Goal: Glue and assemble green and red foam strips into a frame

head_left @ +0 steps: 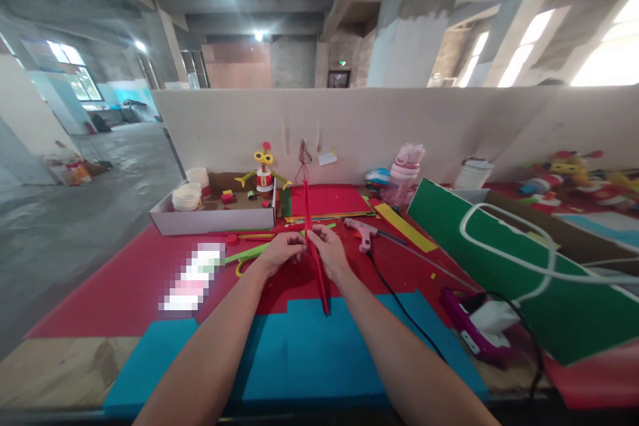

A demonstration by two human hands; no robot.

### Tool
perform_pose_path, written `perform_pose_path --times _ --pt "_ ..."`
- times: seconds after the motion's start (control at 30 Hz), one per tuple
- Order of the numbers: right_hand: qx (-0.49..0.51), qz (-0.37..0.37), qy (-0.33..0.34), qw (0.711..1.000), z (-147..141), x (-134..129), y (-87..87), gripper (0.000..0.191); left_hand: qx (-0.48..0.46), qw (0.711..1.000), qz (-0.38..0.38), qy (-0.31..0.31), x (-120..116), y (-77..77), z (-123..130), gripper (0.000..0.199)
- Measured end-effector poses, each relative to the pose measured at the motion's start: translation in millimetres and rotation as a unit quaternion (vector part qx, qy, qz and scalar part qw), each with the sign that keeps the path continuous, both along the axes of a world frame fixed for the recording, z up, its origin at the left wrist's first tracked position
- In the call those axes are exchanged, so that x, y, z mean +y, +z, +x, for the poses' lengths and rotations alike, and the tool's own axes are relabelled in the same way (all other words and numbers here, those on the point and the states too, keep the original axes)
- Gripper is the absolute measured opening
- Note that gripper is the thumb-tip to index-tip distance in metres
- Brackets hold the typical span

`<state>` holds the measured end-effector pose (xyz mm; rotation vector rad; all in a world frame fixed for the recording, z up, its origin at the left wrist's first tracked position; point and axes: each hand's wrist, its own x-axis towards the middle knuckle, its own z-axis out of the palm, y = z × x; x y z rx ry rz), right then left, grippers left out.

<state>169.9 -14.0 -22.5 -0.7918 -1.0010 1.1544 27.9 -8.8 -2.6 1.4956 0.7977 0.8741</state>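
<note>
A long red strip (319, 283), seen nearly edge-on, stands between my two hands above the table. My right hand (329, 249) is closed on it, thumb and fingers at its middle. My left hand (283, 253) has its fingers curled together against the strip's left side; the exact fingertip contact is partly hidden. Below lie blue sheets (329, 353) on a red table cover (124, 266). A pink glue gun (367, 234) lies right of my right hand. Beside my left hand are a light green strip (247, 253) and a yellow scissors-like handle (239, 270).
A shallow box (214, 221) with white cups (187, 196) stands back left, near a cup figure (264, 176). A pink bottle (403, 173) stands at the back. On the right are a green board (499, 266), a purple power strip (472, 333) and cables.
</note>
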Motion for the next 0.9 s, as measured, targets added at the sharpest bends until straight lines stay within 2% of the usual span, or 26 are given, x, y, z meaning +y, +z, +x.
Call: perform_pose_path --times 0.1,0.2,0.27,0.33,0.4,0.43,0.47,0.53,0.63,0.77,0.9 --pt "-0.069 0.042 -0.037 0.996 -2.2 0.9 -0.9 0.025 0.004 1.0 -0.001 0.014 1.4 -2.0 1.5 0.014" --pt "-0.09 0.054 -0.045 0.993 -2.8 0.1 0.1 0.025 0.007 0.999 0.01 0.037 3.5 -4.5 2.7 0.012" --pt "-0.11 0.068 -0.074 0.989 -2.4 -1.9 2.1 0.029 0.01 0.997 0.019 0.069 4.8 -5.2 3.7 0.014" --pt "-0.161 0.092 -0.14 0.973 -1.2 -5.0 4.9 0.032 0.005 0.994 0.029 0.109 5.6 -4.7 4.7 0.016" --pt "-0.237 0.124 -0.2 0.943 0.2 -8.4 8.2 0.021 0.006 0.989 0.049 0.138 6.1 -3.5 5.6 0.017" --pt "-0.275 0.139 -0.21 0.928 0.9 -9.8 9.6 0.014 0.013 0.987 0.065 0.145 6.2 -2.8 5.8 0.017" --pt "-0.305 0.152 -0.205 0.918 1.3 -11.0 10.9 0.009 0.023 0.985 0.085 0.149 6.2 -2.2 6.0 0.017" --pt "-0.338 0.164 -0.172 0.911 1.6 -12.6 12.8 0.012 0.046 0.979 0.125 0.155 6.2 -1.6 5.9 0.017" --pt "-0.338 0.144 -0.123 0.922 1.2 -13.4 14.3 0.024 0.064 0.972 0.162 0.16 6.2 -2.2 5.2 0.018" --pt "-0.319 0.12 -0.085 0.936 2.2 -11.1 12.8 0.029 0.069 0.972 0.173 0.146 5.9 -4.1 5.3 0.013" --pt "-0.286 0.1 -0.079 0.95 5.6 -3.9 6.8 0.026 0.063 0.977 0.159 0.131 4.6 -4.3 7.1 0.015"
